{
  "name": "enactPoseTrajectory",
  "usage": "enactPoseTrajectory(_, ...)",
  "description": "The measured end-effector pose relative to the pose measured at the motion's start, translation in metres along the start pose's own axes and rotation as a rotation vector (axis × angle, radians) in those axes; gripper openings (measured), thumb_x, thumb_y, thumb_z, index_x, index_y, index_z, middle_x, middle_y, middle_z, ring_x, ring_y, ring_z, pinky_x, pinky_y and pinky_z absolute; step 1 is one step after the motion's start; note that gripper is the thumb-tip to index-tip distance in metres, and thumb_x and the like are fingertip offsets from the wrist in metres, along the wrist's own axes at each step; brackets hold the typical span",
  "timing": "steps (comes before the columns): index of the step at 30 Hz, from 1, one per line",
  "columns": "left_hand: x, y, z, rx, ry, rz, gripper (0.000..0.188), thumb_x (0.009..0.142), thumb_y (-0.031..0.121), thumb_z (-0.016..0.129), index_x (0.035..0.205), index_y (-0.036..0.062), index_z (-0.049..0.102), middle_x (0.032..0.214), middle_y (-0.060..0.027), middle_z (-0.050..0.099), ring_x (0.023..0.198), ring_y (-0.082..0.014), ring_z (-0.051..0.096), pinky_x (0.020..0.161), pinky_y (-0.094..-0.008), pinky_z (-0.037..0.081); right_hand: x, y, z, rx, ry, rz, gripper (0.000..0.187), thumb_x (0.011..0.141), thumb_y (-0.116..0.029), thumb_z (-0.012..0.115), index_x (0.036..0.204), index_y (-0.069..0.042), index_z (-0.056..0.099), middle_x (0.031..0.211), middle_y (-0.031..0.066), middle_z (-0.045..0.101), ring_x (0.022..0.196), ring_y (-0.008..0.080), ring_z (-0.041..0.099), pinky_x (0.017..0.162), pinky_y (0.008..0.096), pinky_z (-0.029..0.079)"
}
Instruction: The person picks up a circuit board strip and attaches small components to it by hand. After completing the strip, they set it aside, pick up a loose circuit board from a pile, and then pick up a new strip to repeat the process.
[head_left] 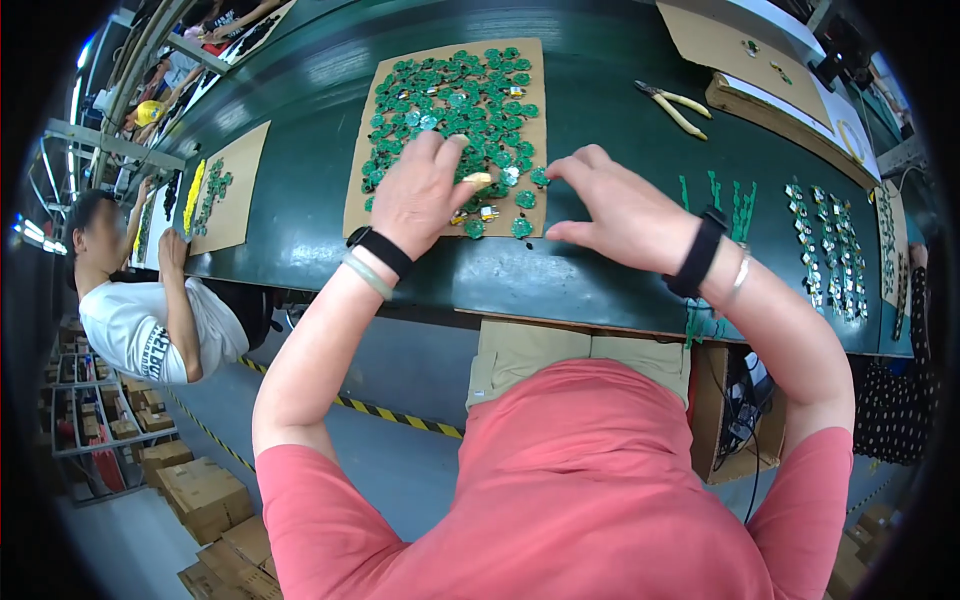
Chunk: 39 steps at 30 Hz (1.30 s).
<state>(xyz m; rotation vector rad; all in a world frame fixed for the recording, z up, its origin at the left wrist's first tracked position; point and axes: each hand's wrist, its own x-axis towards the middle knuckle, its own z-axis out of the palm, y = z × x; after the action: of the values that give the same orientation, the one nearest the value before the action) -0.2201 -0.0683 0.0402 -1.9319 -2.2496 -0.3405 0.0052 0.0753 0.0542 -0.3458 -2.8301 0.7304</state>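
Note:
A brown cardboard sheet (360, 205) on the dark green table carries a crowded layer of small round green circuit boards (457, 100). Over the lower part of this layer is my left hand (418, 190), its fingers bent down among the boards and its thumb out to the side with a pale yellow cover on the tip. Small metallic parts (488, 213) show just below that thumb. My right hand (625, 210) hovers at the sheet's right edge, thumb and fingers apart. Its fingertips are close to one green board (540, 176); whether they touch it I cannot tell.
Yellow-handled pliers (675, 105) lie farther right. Green strips (742, 210) and rows of small boards (825, 250) are beyond my right wrist. A cardboard-topped stand (770, 120) is at the back right. At left, a person (150, 300) sits by another board-covered sheet (235, 190).

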Motion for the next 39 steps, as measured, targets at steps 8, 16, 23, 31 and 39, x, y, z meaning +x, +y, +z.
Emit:
enactPoseTrajectory(8,-0.064,-0.018,0.007,0.016,-0.136,-0.435,0.100,0.079,0.048,0.072,0.145,-0.0065,0.022,0.151,-0.0311,0.018,0.141,-0.0475,0.017,0.113,-0.0535,0.022,0.033,-0.008,0.025,-0.067,-0.188,0.062,0.063,0.078,-0.031,0.077,0.122,0.001,0.046,0.109,0.0216,0.048,0.099,0.0390,0.056,0.085,0.0420,0.049)
enactPoseTrajectory(16,-0.060,-0.012,0.016,-0.043,-0.233,-0.456,0.107,0.080,0.052,0.070,0.144,-0.0133,0.013,0.151,-0.0364,0.011,0.142,-0.0505,0.011,0.114,-0.0569,0.017,0.066,-0.016,0.041,-0.022,-0.257,0.045,0.054,0.078,-0.026,0.077,0.114,0.001,0.047,0.106,0.0227,0.048,0.094,0.0412,0.057,0.081,0.0439,0.049)
enactPoseTrajectory(23,-0.052,-0.043,0.029,-0.055,-0.188,-0.430,0.100,0.084,0.049,0.066,0.143,-0.0143,0.016,0.150,-0.0369,0.013,0.142,-0.0506,0.010,0.115,-0.0548,0.018,0.097,-0.016,0.055,0.039,-0.226,-0.045,0.039,0.082,-0.017,0.072,0.107,0.000,0.048,0.104,0.0233,0.048,0.089,0.0418,0.058,0.078,0.0454,0.049)
enactPoseTrajectory(31,-0.046,-0.050,0.011,-0.042,-0.176,-0.370,0.081,0.087,0.036,0.066,0.140,-0.0103,0.028,0.149,-0.0335,0.021,0.140,-0.0487,0.017,0.114,-0.0504,0.023,0.105,-0.011,0.039,0.091,-0.204,-0.049,0.028,0.085,-0.013,0.067,0.103,-0.001,0.049,0.099,0.0195,0.053,0.086,0.0390,0.059,0.074,0.0444,0.048)
enactPoseTrajectory(39,-0.063,-0.005,-0.024,-0.671,-0.177,-0.099,0.026,0.081,0.002,0.062,0.107,0.0007,0.062,0.105,-0.0155,0.057,0.101,-0.0356,0.054,0.085,-0.0423,0.046,0.082,-0.012,0.012,0.294,-0.629,-0.097,0.016,0.090,-0.014,0.058,0.088,0.000,0.065,0.082,0.0170,0.061,0.078,0.0352,0.061,0.070,0.0399,0.049)
